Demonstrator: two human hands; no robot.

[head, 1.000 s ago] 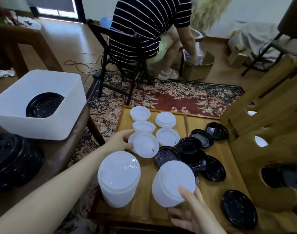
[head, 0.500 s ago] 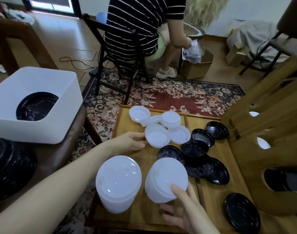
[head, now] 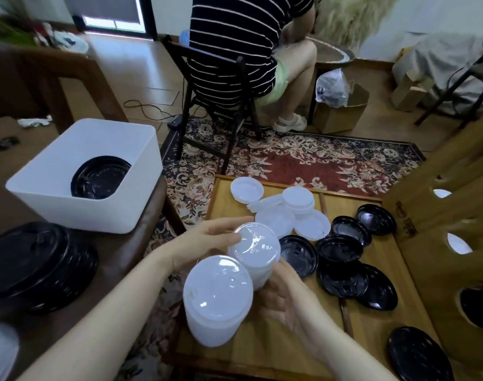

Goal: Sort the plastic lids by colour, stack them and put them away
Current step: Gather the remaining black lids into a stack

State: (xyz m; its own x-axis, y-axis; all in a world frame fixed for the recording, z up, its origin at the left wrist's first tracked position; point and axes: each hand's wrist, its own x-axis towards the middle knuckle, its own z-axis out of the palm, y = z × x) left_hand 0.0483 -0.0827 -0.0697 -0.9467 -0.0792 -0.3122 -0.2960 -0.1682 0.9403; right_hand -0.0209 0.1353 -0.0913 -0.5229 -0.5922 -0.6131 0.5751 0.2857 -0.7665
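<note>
From my remote view I find one printed mark only: dark characters with a small emblem above them on the face of the wooden panel (head: 438, 215) at the right, beside the black lids (head: 376, 219). The print is too small and blurred for me to read. I can read no text, number or brand anywhere else.

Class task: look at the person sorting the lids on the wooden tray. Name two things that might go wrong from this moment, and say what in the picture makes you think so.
1. Both hands, left hand and right hand, grip one tall white stack. It leans close to the second white stack, which could be knocked over.
2. Loose white lids lie overlapping near black lids, so colours could get mixed when gathered.
</note>
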